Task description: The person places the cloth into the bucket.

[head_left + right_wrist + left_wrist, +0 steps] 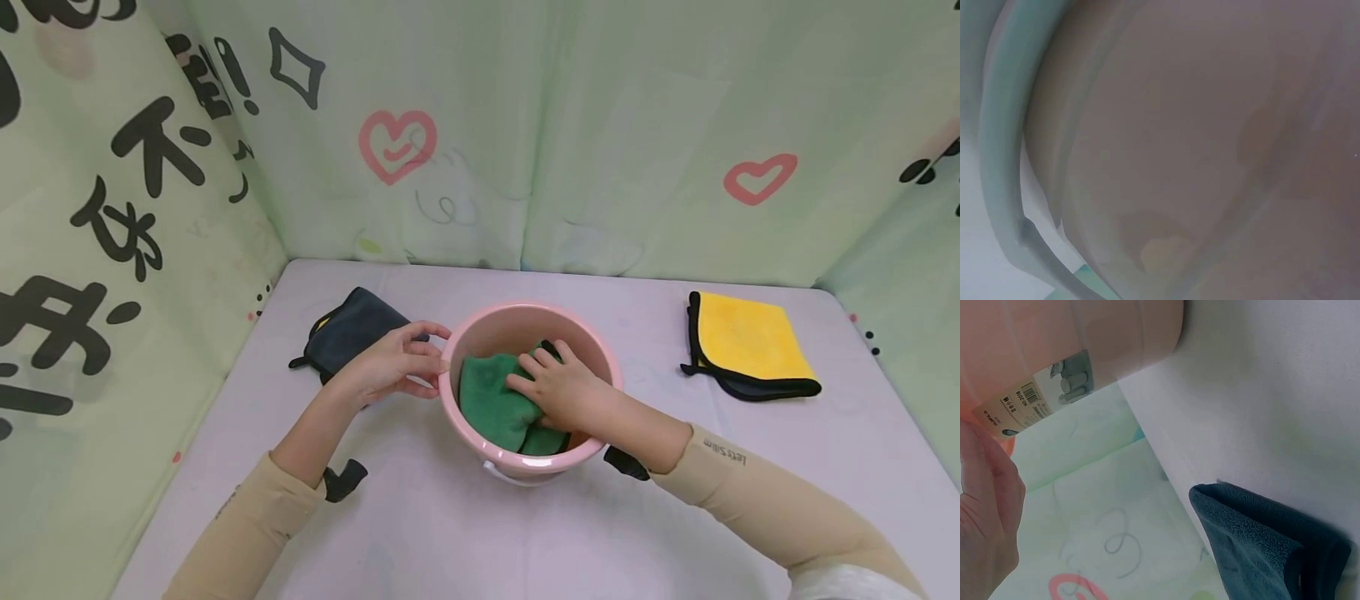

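A pink bucket point(536, 312) stands on the table with a green towel point(491, 400) bunched inside it. My left hand point(393, 362) touches the bucket's left rim, fingers extended and slightly bent; in the left wrist view the same hand point(988, 506) is against the labelled bucket wall point(1110, 337). My right hand point(562, 392) reaches into the bucket and rests on the green towel with spread fingers; its thumb is partly hidden. The right wrist view holds only the bucket's blurred outer side point(1166, 137) and its pale handle point(1000, 156).
A folded dark blue towel point(360, 329) with black edging lies left of the bucket, behind my left hand. At the right lies a folded yellow towel point(750, 337) with a dark underside. Patterned curtains point(622, 125) border the lilac tabletop point(427, 533) at back and sides.
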Motion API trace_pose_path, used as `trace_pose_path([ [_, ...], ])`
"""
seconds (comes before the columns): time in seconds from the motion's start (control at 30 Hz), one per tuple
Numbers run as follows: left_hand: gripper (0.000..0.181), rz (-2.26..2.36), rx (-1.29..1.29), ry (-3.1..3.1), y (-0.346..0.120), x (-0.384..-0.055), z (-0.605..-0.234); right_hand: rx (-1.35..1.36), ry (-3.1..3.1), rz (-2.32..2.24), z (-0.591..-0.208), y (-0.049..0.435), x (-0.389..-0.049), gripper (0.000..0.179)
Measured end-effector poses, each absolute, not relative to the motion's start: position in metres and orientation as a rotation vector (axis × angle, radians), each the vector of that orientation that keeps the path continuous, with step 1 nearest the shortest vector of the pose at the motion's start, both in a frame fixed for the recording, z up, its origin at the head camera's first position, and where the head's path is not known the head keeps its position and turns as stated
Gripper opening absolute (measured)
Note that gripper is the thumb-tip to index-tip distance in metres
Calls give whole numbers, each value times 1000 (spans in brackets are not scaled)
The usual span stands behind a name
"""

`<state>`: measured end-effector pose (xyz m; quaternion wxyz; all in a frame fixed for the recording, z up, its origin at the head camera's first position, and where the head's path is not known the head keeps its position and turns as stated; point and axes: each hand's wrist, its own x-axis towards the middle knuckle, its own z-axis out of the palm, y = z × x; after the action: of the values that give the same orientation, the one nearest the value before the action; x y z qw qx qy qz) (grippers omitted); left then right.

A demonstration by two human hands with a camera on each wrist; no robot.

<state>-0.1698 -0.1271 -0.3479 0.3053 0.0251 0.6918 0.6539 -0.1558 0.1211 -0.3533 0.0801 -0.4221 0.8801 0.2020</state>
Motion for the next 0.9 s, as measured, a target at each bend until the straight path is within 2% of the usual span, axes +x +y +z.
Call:
trace_pose_path([
  [0.17, 51, 1742, 63, 1819, -127, -169, -348, -1273, 2640, 490, -352, 124, -156, 60],
  [0.43, 51, 1743, 63, 1827, -127, -170, -348, -1308, 2750, 9, -331, 145, -154, 58],
  [0.7, 50, 1737, 82, 1830, -127, -169, -349, -984, 2952, -207, -299, 189, -155, 63],
  [0.9, 50, 1735, 73, 1837, -126, -169, -349, -652, 3077, -231, -294, 238, -165, 68],
])
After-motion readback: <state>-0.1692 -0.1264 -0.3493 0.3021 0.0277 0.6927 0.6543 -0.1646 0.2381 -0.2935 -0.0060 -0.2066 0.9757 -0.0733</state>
